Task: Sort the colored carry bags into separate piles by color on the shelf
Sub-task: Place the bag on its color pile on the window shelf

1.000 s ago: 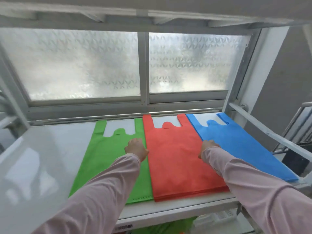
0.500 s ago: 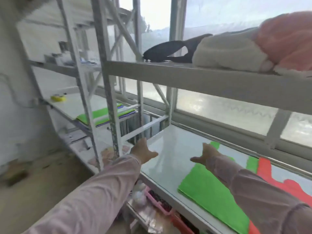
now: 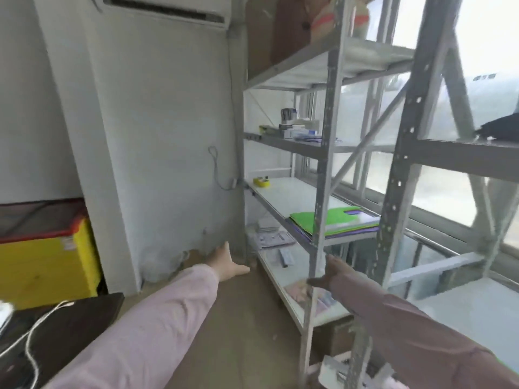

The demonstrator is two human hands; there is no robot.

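Carry bags (image 3: 335,223) stacked by shelf (image 3: 295,193) front edge; left hand (image 3: 224,262), right hand (image 3: 329,272) open, empty; could pull mixed colours together.

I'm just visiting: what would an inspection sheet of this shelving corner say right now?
Surface: white shelf on a grey metal rack.
Job's things: stack of bags, green on top, purple beneath, on that shelf.
Clutter: yellow tape roll at the shelf's far end.
Hands: left hand and right hand open, holding nothing.
Cables: white cable on the dark desk; wire on the wall.
Surroundings: air conditioner, yellow chest, window.
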